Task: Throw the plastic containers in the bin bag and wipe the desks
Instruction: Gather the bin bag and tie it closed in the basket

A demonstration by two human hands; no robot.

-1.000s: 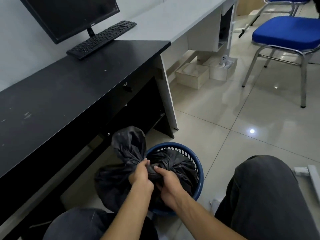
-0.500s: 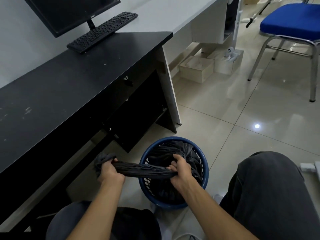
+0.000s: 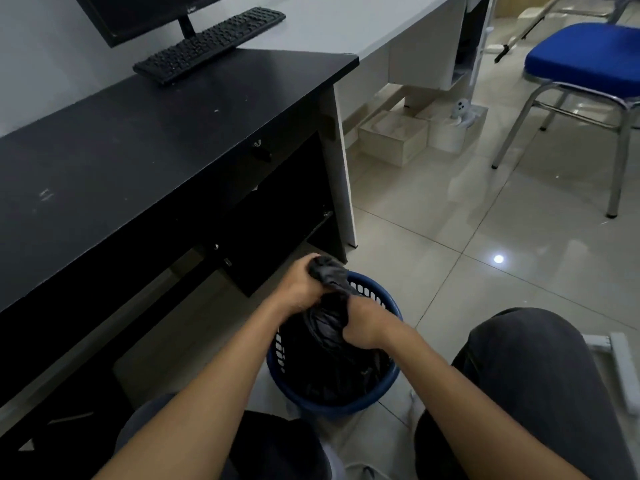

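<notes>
Person crouches on the tiled floor (image 3: 450, 216), at the near right corner of the black bench (image 3: 138, 150). One dark-trousered knee (image 3: 526, 368) is raised on the right.

Bin bag (image 3: 325, 327): black, sits inside a blue plastic waste basket (image 3: 346, 408) with a slotted wall. The basket stands on the floor just right of the bench's side panel. The bag's upper part is gathered into a twisted neck that rises above the basket's far rim. What is in the bag cannot be seen.

Left hand (image 3: 299, 289): above the basket's far left rim. Its fingers (image 3: 303, 268) are curled tight round the top of the twisted neck, and a short tuft of bag sticks out past the fist.

Right hand (image 3: 363, 323): nearer and lower, over the basket's mouth. It is closed in a fist on the bag just below the neck. The two hands sit close together, with a short stretch of bag between them.

Black bench top: a black keyboard (image 3: 211, 43) at the far end, with a monitor (image 3: 138, 15) on its stand behind it. There are a few pale scuffs on the near left surface.

Beyond it, a light grey bench (image 3: 346, 22) runs on to the right. Two pale boxes (image 3: 391, 136) sit on the floor beneath it.

Far right: a chair (image 3: 581, 60) with a blue seat and metal legs, well apart from the basket.
</notes>
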